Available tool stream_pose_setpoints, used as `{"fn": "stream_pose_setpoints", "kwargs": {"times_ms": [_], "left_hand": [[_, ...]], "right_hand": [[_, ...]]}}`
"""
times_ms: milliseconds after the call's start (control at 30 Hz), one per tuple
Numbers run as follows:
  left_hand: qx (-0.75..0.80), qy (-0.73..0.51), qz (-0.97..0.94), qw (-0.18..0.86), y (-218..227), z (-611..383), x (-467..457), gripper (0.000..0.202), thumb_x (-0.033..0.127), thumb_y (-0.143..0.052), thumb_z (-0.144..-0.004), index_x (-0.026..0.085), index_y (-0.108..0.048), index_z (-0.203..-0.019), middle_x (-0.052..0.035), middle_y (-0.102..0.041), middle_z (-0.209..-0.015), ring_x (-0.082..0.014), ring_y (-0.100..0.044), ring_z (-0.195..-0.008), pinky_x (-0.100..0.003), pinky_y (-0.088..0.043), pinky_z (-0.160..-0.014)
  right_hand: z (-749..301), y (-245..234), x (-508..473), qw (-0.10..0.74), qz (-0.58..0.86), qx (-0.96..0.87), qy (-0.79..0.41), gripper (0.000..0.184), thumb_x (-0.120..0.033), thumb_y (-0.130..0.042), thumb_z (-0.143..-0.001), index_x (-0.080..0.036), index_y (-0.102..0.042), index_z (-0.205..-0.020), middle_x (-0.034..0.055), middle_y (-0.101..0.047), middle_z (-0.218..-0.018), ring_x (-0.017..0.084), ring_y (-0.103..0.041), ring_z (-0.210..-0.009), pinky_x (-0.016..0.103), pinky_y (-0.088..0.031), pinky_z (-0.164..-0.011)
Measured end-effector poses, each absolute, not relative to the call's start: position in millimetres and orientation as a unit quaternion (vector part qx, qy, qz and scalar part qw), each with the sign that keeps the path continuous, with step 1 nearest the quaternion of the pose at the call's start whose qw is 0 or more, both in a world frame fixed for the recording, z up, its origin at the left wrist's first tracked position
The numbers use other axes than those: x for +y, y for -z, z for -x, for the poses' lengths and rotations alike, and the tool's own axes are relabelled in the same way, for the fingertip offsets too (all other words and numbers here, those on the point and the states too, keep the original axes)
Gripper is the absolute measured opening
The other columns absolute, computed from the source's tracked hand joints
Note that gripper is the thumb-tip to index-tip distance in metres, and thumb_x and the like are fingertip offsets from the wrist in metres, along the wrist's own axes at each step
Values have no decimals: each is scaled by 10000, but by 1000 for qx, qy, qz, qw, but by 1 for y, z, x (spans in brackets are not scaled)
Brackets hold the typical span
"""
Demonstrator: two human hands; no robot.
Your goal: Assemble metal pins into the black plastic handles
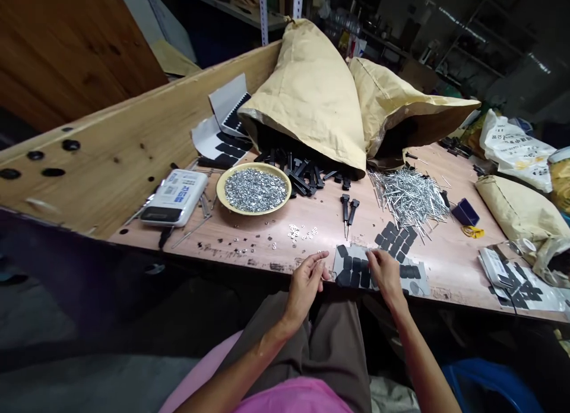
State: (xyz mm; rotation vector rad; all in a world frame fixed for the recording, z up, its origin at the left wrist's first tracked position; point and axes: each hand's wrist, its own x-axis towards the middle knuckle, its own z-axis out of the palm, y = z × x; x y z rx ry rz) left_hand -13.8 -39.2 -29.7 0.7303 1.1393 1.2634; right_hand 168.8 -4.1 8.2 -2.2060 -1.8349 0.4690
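My left hand (307, 282) is just over the table's front edge, left of a grey backing sheet (420, 271). Its fingers are loosely bent and apart, and I see nothing held between them. Over the sheet, my right hand (385, 273) has thumb and fingertips pinched together; whatever they grip is hidden. Rows of black rounded pads (355, 264) lie on that sheet, and more loose black pads (395, 239) lie behind it. Two black-handled pieces with metal shafts (350, 211) rest side by side beyond my hands. Small metal washers (296, 232) are scattered to the left.
A yellow bowl (221, 194) of small metal parts stands at left, beside a white boxed device (178, 193). Large paper sacks (312, 92) lie behind, one spilling black plastic parts (305, 175). Metal pins (412, 196) are heaped at right near a blue box (465, 212). A wooden board (133, 139) borders the left.
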Motion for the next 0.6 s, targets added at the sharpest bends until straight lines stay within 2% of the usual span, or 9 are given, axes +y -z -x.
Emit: {"fn": "stream_pose_setpoints", "kwargs": {"times_ms": [33,133,267,367,433,467,533,600], "left_hand": [[494,-544,-324,596,30,14,-39,386,419,-569,-753,125,-639,-992,43,-541,-554,-52,-395,-388,-184,-322,-410],[510,-542,-354,566,33,18,-40,376,411,-552,-770,125,-653,-993,40,-535,-548,-57,-402,-381,-187,-342,-412],[540,-544,-415,490,35,23,-41,309,345,-498,-829,150,-673,-993,19,-571,-557,-80,-462,-403,-203,-407,-444],[533,-560,-534,343,30,22,-43,256,240,-458,-874,185,-687,-975,-50,-686,-730,-149,-624,-644,-260,-515,-636],[498,-555,-634,203,25,20,-46,279,160,-435,-889,192,-666,-1041,-77,-712,-924,-191,-639,-908,-317,-512,-821],[479,-541,-677,138,23,18,-47,308,123,-424,-890,191,-641,-1098,-80,-702,-1012,-204,-605,-1028,-344,-485,-900],[456,-499,-736,43,20,17,-50,372,74,-404,-887,181,-575,-1200,-86,-657,-1154,-225,-508,-1194,-400,-411,-1008],[445,-452,-773,14,19,18,-54,383,83,-390,-895,169,-544,-1235,-99,-642,-1178,-245,-497,-1206,-456,-369,-1037]], "right_hand": [[-157,-10,19,70,771,-612,-158,373,-374,-379,-884,-169,-685,-824,95,-708,-800,200,-657,-775,258,-446,-701],[-130,-8,70,28,787,-598,-151,294,-338,-474,-840,-160,-699,-775,111,-710,-760,213,-662,-781,250,-431,-662],[-121,-8,96,-7,800,-586,-129,141,-192,-574,-727,-144,-704,-758,153,-706,-837,258,-660,-835,281,-423,-666],[-126,-22,88,-9,804,-586,-95,193,-189,-512,-764,-144,-688,-829,163,-686,-903,265,-649,-852,312,-416,-680],[-130,-33,68,18,787,-611,-86,202,-232,-473,-798,-171,-664,-819,120,-681,-843,238,-637,-781,302,-402,-648],[-132,-38,55,44,763,-636,-105,181,-251,-480,-795,-183,-647,-777,88,-671,-773,215,-621,-717,288,-391,-620],[-134,-45,25,95,683,-690,-221,147,-283,-533,-759,-194,-592,-658,21,-613,-618,161,-555,-585,255,-360,-554],[-135,-47,-2,122,599,-694,-380,214,-341,-575,-738,-190,-533,-592,-23,-535,-530,117,-473,-502,231,-329,-500]]}}
